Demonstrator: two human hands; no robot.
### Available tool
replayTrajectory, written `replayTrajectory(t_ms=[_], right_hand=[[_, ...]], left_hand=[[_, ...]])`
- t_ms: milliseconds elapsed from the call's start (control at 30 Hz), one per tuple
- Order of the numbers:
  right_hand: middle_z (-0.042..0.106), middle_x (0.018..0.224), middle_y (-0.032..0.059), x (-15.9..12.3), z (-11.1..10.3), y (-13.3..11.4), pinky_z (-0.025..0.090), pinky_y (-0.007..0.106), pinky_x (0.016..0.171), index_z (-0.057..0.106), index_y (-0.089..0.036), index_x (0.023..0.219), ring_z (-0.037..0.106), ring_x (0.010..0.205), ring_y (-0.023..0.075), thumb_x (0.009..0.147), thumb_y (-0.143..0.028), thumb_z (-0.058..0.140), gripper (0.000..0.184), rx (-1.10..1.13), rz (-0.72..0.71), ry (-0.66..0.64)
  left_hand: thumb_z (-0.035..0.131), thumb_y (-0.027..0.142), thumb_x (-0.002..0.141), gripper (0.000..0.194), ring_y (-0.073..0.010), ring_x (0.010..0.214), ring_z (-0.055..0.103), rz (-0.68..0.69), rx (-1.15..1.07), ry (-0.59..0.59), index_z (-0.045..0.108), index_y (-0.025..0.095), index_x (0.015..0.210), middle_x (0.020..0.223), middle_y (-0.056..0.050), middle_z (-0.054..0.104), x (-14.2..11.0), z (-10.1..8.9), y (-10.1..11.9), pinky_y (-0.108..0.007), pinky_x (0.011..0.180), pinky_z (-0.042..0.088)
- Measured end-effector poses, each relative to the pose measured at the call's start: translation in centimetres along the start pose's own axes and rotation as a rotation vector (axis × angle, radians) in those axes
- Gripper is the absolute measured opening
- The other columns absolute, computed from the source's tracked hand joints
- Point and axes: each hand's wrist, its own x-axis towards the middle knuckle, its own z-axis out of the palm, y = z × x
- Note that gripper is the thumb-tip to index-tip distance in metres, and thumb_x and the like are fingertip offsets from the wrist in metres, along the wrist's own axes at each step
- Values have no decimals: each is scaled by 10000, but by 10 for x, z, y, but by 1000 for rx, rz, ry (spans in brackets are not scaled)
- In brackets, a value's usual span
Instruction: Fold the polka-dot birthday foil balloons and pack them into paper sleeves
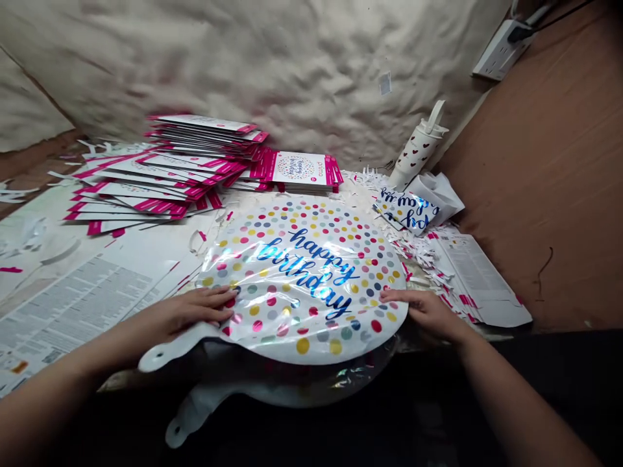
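Note:
A flat, uninflated round foil balloon (302, 292) lies before me, white with coloured dots and blue "happy birthday" lettering. Its tail with a small hole points to the lower left. Beneath it a second foil balloon (292, 389) hangs over the table's front edge, its own tail lower down. My left hand (195, 308) rests on the upper balloon's left edge, fingers stretched out; its thumb is hidden. At the right edge, my right hand (431, 311) grips the balloon, index finger on top and the other fingers curled below.
Pink-and-white printed packets (195, 168) are piled at the back left, beside a shorter stack (302, 172). Printed sheets (53, 318) lie left. On the right are a folded balloon (411, 211), a heart-patterned tumbler (416, 152), paper scraps and an opened card (479, 275). A power strip (503, 48) hangs above.

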Motion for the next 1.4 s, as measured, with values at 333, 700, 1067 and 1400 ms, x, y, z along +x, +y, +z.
replayTrajectory(t_ms=[333,700,1067,1400], right_hand=[[620,611,27,72,-36,3,447,279,541,582,-168,735,582,573,163,698,-608,574,442,395,407,-69],[517,590,-10,117,-35,-7,352,270,569,526,-201,635,475,619,162,681,-580,557,383,-135,315,332],[634,957,151,108,-34,-17,427,401,727,551,-175,1067,584,886,310,737,-568,534,514,-467,533,403],[242,1475,129,110,134,-142,153,468,1104,277,-116,1390,164,1368,260,849,-580,344,715,-483,-350,-117]], left_hand=[[586,480,734,335,-214,993,541,-124,-496,-149,634,190,894,1003,-3,646,26,-44,19,-266,887,410],[307,461,882,508,-308,889,587,-485,306,400,438,128,1243,927,-140,625,53,-17,13,-389,756,435],[383,594,834,656,-343,1323,267,-28,302,103,377,211,1366,1436,-117,330,19,29,20,-509,1042,267],[433,543,834,535,-452,1327,144,-75,320,88,398,350,1332,1479,-117,235,17,32,19,-667,963,192]])
